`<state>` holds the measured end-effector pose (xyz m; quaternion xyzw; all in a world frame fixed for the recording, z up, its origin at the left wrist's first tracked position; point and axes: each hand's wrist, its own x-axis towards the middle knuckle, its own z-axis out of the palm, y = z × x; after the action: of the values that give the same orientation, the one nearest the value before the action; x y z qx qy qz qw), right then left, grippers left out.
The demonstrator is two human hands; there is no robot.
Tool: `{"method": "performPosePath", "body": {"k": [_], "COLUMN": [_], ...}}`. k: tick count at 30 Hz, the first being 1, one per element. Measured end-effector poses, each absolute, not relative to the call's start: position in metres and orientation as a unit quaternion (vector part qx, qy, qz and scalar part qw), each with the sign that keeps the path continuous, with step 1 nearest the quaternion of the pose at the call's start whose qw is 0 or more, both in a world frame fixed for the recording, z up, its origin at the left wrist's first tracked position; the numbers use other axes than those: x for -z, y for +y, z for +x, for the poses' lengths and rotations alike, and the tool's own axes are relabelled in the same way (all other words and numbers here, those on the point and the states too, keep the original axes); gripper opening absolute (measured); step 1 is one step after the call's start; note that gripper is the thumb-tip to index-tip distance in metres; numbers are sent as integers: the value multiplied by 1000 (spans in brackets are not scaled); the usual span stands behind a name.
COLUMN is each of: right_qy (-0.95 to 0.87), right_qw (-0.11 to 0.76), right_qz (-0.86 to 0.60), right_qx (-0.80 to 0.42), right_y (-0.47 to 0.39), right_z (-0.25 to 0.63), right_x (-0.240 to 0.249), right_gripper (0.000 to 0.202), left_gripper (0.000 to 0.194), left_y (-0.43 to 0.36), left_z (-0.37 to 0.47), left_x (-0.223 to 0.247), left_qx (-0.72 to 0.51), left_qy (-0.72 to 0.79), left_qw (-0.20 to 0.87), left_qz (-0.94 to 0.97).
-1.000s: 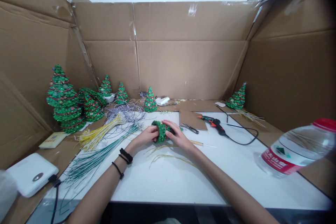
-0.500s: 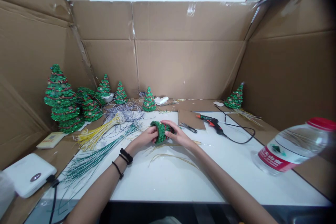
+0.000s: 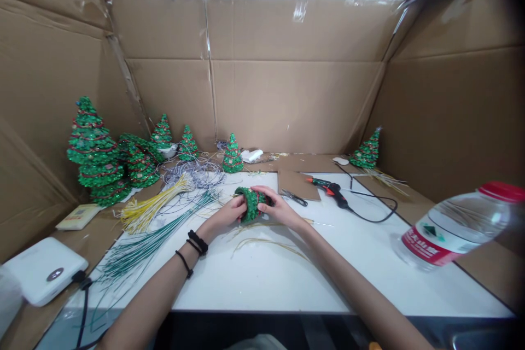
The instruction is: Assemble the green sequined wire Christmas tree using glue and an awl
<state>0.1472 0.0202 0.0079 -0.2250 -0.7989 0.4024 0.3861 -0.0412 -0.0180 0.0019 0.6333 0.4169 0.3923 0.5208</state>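
A small green Christmas tree [image 3: 248, 206] with red trim lies on its side between my hands, above the middle of the white table [image 3: 262, 284]. My left hand [image 3: 233, 211] grips its wide end from the left, the fingertips partly hidden at the rim. My right hand [image 3: 275, 208] is wrapped round the other end, fingers over the top and thumb in front. Tan strands [image 3: 270, 243] lie on the table just below the hands. An awl [image 3: 320, 223] with a thin metal tip lies beside my right wrist.
Left lie yellow strands [image 3: 153, 209], green wires [image 3: 156, 246] and tangled pale cord [image 3: 197, 172]. Several finished trees [image 3: 92, 147] stand behind. To the right are thread snips [image 3: 295, 198], cardboard [image 3: 293, 181], a corded glue gun [image 3: 330, 190] and a large water bottle [image 3: 451, 229].
The hands and the tree between them stay almost in place. The whole view shifts slightly, with things appearing a little higher.
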Motion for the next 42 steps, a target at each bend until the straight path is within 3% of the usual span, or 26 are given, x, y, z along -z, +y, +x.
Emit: {"method": "performPosePath", "body": {"k": [14, 22, 42], "right_qy": [-803, -800, -797], "right_qw": [414, 382, 408], "right_qz": [-220, -223, -240], "right_qx": [-368, -405, -376], "right_y": [25, 22, 20], "right_z": [143, 148, 144], "right_x": [-1, -6, -4], "right_gripper": [52, 48, 46], "left_gripper": [30, 24, 47], "left_y": [-21, -21, -14], "left_z": [-38, -39, -39], "left_x": [-7, -5, 6], "left_qx": [-414, -418, -452], "left_qy": [416, 415, 344], "left_qw": [511, 519, 582], "left_qz": [628, 619, 582]}}
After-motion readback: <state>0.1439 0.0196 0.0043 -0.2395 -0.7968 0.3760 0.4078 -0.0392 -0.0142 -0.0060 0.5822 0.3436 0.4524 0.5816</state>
